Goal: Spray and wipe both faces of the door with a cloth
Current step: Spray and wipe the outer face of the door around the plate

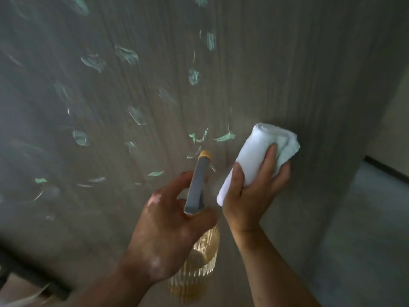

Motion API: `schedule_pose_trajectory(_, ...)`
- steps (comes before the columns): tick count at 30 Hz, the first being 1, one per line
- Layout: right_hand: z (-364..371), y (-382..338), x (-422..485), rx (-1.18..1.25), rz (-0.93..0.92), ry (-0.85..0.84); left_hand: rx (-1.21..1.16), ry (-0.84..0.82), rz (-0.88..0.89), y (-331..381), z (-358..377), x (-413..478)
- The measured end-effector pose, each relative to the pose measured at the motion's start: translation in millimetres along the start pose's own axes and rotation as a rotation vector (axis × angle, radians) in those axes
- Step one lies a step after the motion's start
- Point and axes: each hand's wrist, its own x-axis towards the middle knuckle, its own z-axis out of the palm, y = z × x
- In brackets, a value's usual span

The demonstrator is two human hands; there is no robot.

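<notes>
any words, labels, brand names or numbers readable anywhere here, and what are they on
None can be read.
Spray bottle in the left hand: ribbed clear body and grey sprayer head, no label or print visible.
White cloth in the right hand: plain, no tag or lettering showing.
Door: only wood grain and pale green smears, which are marks, not writing.
</notes>
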Motion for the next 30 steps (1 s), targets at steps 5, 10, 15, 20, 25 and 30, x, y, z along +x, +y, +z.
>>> schedule_pose_trajectory(5, 5.8, -54.5, 64.9, 0.014, -0.115, 0.082, -0.024, -0.017, 0.035, 7.5, -22.4, -0.1)
schedule_pose_trajectory(10, 3.1, -84.3, 125.7, 0.007, -0.158, 0.127, -0.038, -0.011, 0.055, 18.0, -35.6, 5.5)
schedule_pose_trajectory(15, -5.3, -34.4, 104.2, -0.061, -0.251, 0.044, -0.058, -0.06, 0.029, 12.8, -32.0, 2.2)
schedule_pose_trajectory(20, -7.4, -1.2, 33.9, -0.051, -0.069, -0.008, -0.022, -0.087, 0.062, 7.6, -23.9, 1.2)
schedule_pose_trajectory(25, 10.6, -37.4, -2.3, -0.03, 0.044, 0.004, -0.026, -0.071, 0.092, 10.5, -26.3, -1.1)
schedule_pose_trajectory(30, 22.8, -90.2, 27.9, 0.012, -0.007, 0.091, -0.015, 0.022, 0.11, 13.2, -46.3, 2.7)
